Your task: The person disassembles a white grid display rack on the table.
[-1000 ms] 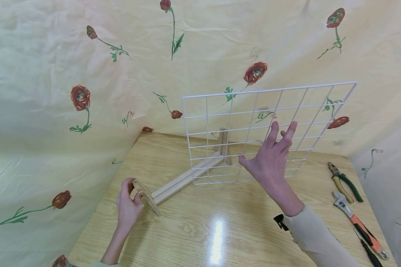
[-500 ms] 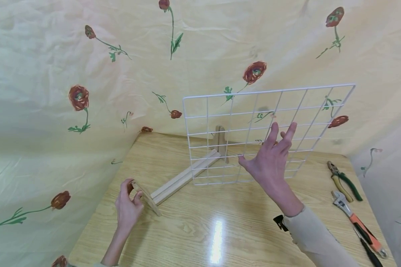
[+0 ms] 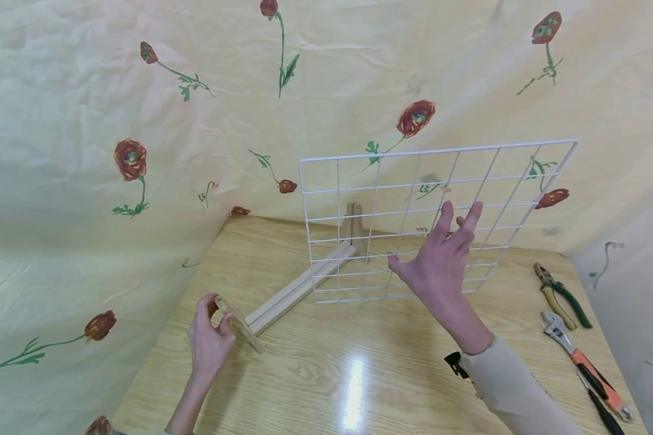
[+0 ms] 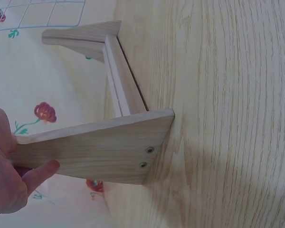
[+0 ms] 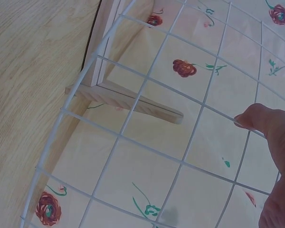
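A wooden stand [image 3: 296,295] lies slantwise on the table, with two end pieces joined by a long bar. My left hand [image 3: 209,338] pinches the upper part of its near end piece [image 4: 95,147], which shows two screw heads in the left wrist view. The far end piece [image 5: 142,107] stands near the back wall, seen through a white wire grid panel [image 3: 438,151]. With spread fingers and thumb at the wires, my right hand [image 3: 441,266] holds this panel up, tilted, right of the stand. Some of the right fingertips are hidden.
Pliers [image 3: 568,300] with green and yellow handles lie at the table's right side. Nearer are an adjustable wrench [image 3: 582,365] with an orange handle and a black-handled tool [image 3: 603,414]. Flowered cloth [image 3: 326,78] hangs behind the wooden table [image 3: 294,386] and at its sides.
The stand's far end has swung a little to the left behind the grid. The grid's top right corner has sunk slightly. Both hands keep their hold, almost in place.
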Tool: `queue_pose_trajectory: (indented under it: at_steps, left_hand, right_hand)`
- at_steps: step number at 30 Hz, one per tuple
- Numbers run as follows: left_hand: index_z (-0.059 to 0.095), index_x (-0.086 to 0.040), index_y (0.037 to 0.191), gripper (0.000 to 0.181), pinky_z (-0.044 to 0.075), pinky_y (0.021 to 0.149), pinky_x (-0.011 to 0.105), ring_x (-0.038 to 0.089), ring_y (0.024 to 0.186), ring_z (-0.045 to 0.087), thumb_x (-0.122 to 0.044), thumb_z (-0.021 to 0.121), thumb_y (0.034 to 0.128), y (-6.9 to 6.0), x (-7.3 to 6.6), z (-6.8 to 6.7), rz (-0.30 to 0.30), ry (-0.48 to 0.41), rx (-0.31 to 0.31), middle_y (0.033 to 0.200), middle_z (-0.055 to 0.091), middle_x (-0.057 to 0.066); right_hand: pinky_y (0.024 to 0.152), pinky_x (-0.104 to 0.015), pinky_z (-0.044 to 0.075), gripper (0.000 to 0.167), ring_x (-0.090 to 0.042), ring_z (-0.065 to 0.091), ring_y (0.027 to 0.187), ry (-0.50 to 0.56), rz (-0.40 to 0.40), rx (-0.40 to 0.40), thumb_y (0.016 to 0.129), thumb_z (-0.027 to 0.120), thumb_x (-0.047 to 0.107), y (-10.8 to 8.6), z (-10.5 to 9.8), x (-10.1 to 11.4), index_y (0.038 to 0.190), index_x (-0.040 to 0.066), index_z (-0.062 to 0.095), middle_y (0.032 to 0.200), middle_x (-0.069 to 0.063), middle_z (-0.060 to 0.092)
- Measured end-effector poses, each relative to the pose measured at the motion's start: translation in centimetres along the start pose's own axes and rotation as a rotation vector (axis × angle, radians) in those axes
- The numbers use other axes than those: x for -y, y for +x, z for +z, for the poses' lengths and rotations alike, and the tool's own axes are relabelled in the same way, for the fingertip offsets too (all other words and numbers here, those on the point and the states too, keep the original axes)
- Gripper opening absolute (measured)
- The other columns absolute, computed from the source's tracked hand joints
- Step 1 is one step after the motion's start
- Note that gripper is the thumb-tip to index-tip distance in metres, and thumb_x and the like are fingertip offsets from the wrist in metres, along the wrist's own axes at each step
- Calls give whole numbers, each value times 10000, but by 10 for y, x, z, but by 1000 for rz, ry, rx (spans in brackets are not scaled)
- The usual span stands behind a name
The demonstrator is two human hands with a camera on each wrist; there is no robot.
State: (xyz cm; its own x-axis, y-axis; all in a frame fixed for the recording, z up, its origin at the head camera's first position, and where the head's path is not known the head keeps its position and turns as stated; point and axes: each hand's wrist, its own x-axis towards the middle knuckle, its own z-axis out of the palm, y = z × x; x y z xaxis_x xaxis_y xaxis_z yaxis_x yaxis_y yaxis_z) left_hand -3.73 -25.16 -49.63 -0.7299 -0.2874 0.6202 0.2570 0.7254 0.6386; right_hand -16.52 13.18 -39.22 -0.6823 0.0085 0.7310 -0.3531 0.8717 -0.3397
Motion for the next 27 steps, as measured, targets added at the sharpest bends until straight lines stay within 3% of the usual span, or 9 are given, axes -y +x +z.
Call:
queue_pose_trajectory:
  at_steps: [23,27]
  left_hand:
    - [504,132,1196,474,436,724,30,522,945,645,194,716,777,-6,-5,-2,21,-22,-7,998,619,291]
    - [509,132,1197,480,503,697,103,509,936,652,215,701,765,-7,-5,-2,33,-16,-8,993,618,277]
  right_hand:
    - [799,-684,439,1356,-531,311,1226,18,-8,1,517,965,251,-3,3,1,1504,91,49,1550,-336,-75]
    - [801,-692,436,1349,-530,311,1228,22,3,11,516,964,247,-3,3,2,1501,91,55,1549,-337,-76]
